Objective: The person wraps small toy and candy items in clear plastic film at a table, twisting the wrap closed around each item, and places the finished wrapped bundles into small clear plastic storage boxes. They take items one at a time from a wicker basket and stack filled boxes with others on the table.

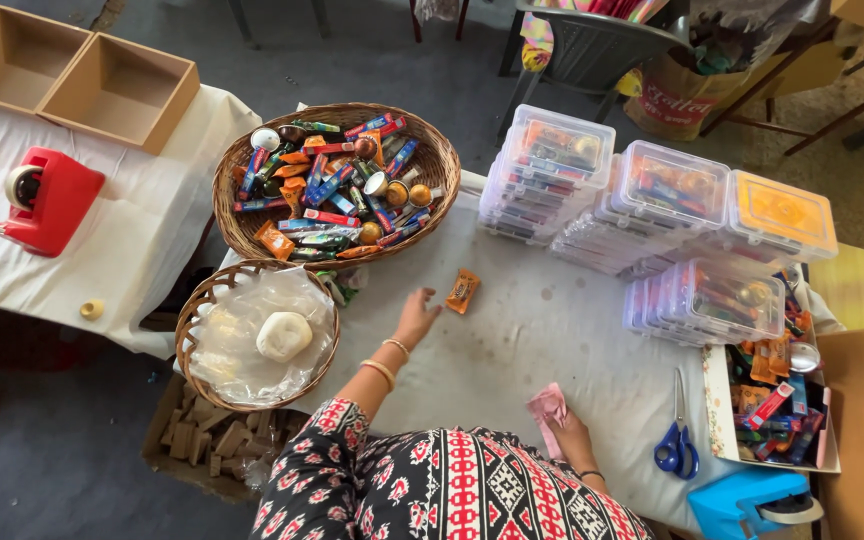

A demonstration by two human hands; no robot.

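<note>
A small orange sweet packet lies flat on the white tablecloth; a pink wrapper is held upright.

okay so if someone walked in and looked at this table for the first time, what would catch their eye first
Likely the big wicker basket at the table's far left, heaped with bright wrapped sweets. Next, the stacks of clear lidded boxes at the far right. Between them the left hand reaches toward an orange packet on the white cloth, while the right hand holds a pink packet near the blue scissors.
</note>
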